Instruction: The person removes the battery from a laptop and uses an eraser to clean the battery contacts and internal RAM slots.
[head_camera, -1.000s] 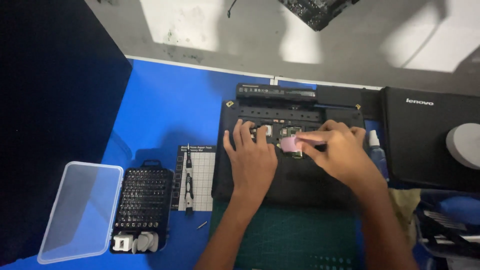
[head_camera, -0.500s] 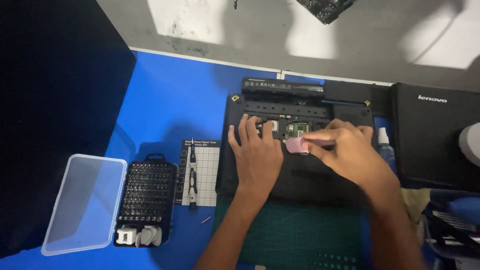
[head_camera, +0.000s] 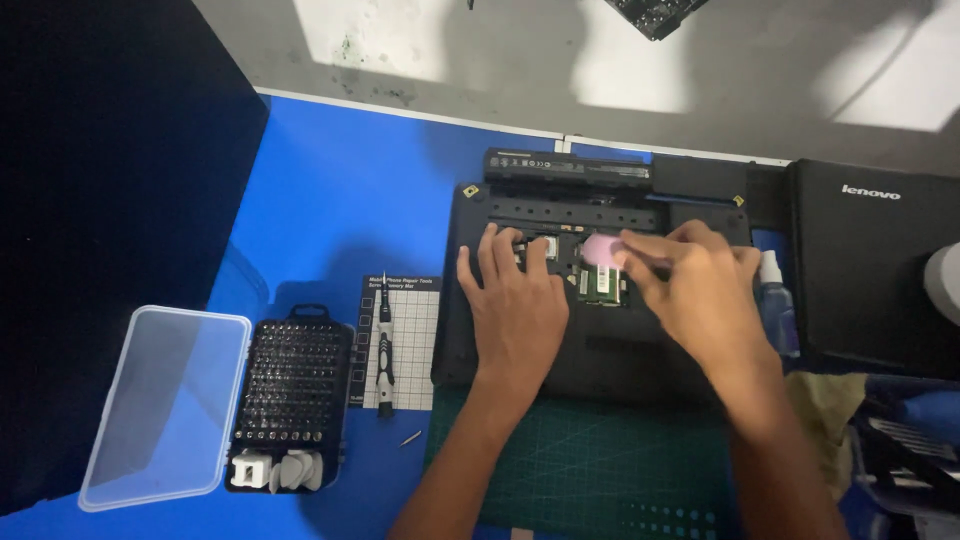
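The laptop is steadied by the flat, empty left hand; a pink pick is pinched in the right hand grip above the memory slot.

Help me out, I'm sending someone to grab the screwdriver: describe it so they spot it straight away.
Start at the open black laptop under both hands, then look just left of it to the small white gridded mat. The screwdriver lies along that mat's left side, a slim dark stick with pale bands. The black bit case further left holds only short bits.
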